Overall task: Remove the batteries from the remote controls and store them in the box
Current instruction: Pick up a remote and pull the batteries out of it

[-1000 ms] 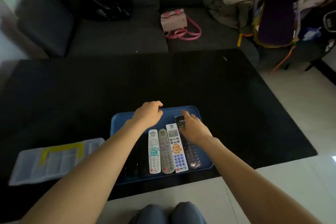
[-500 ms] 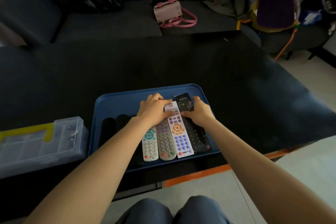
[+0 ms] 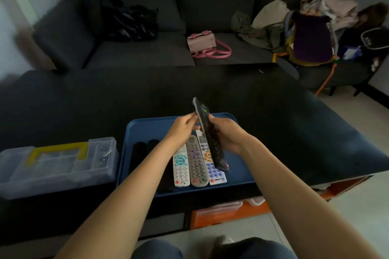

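My left hand [image 3: 182, 126] and right hand [image 3: 228, 134] both grip the long black button-covered remote [image 3: 208, 134], tilted on edge above the blue plastic tray [image 3: 147, 130]; the clear plastic compartment box [image 3: 56, 166] sits left.

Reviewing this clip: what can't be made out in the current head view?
- Back of the black remote: turned away, so its battery cover's state is unknown.
- Dark remotes in the blue tray: the left forearm crosses them; count unclear.
- Clear box: blurred, contents unreadable.
- Left hand and right hand fingertips: partly hidden behind the remote.
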